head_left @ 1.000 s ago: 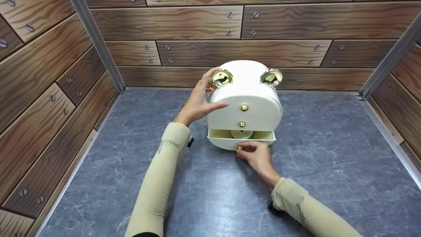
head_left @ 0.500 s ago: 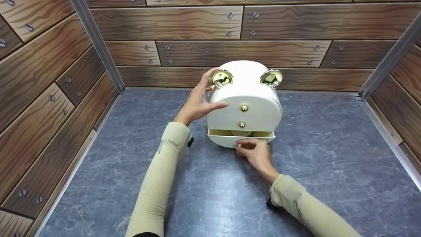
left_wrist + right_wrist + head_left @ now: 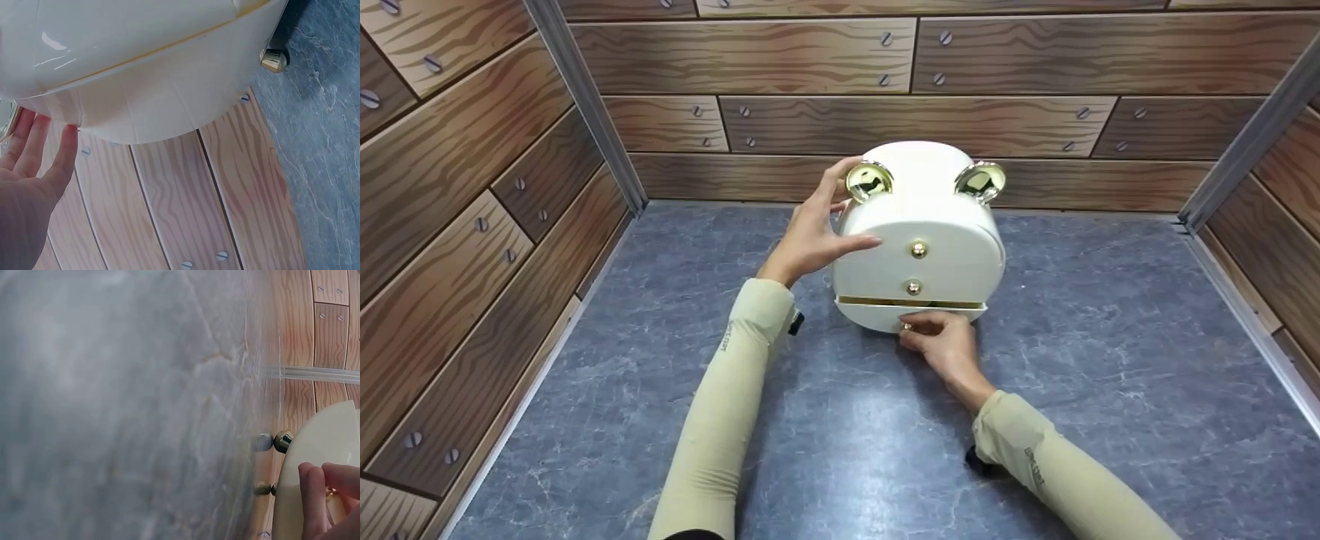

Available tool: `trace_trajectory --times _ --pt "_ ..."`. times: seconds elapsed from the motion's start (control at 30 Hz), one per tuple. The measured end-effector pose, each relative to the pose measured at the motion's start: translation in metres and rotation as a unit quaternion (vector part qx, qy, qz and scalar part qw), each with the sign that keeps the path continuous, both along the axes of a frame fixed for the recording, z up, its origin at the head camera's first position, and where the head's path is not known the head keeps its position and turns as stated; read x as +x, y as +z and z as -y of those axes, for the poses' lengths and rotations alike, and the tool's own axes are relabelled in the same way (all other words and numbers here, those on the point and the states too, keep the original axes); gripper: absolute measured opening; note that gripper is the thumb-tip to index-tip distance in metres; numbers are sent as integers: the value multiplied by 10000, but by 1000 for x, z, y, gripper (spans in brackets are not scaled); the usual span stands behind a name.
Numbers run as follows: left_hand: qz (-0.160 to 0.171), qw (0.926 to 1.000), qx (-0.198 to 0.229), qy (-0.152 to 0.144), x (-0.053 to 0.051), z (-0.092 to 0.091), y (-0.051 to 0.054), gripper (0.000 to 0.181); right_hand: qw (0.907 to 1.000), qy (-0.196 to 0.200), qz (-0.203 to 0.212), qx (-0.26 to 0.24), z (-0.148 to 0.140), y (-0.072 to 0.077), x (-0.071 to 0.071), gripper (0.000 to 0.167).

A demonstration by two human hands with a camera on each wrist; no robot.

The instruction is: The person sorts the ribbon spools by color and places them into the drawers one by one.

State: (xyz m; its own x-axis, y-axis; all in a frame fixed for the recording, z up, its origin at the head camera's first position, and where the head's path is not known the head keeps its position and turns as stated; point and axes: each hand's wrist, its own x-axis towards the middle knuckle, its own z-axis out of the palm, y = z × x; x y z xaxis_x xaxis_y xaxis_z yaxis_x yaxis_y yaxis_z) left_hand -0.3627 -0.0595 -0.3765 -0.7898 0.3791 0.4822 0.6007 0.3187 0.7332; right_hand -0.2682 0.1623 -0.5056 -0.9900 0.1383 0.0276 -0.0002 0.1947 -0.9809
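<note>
A white rounded drawer box [image 3: 924, 202] with gold ears [image 3: 979, 180] stands on the floor. Its bottom drawer [image 3: 866, 315] sticks out slightly, leaving a narrow gap above its front. My left hand [image 3: 810, 232] holds the box's left side, thumb on the front face and fingers behind the left ear. In the left wrist view, its fingertips touch the white side [image 3: 169, 107]. Thumb and fingers of my right hand [image 3: 949, 349] pinch the bottom drawer's gold knob [image 3: 906, 327]. The right wrist view shows that pinch against the drawer front [image 3: 315, 444].
Two more gold knobs, an upper one [image 3: 919, 249] and a middle one [image 3: 913, 287], sit on the box front. Small gold feet [image 3: 274, 60] show underneath. A grey marbled surface [image 3: 1110, 360] surrounds the box, with wood-patterned walls [image 3: 915, 124] behind and at the sides.
The bottom drawer has slid inward with my right hand on its knob, and the round white item inside is now hidden. The left hand keeps its place on the box.
</note>
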Motion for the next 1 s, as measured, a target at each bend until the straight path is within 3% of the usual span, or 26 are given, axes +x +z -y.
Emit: trace_trajectory --times 0.43,1.0 --pt "-2 10000 -16 14 -1 -1 0 109 9995 -41 -68 301 -2 1 -8 25" --pt "-14 9997 -188 126 -1 1 0 108 9996 19 -204 190 -1 -2 -13 25"
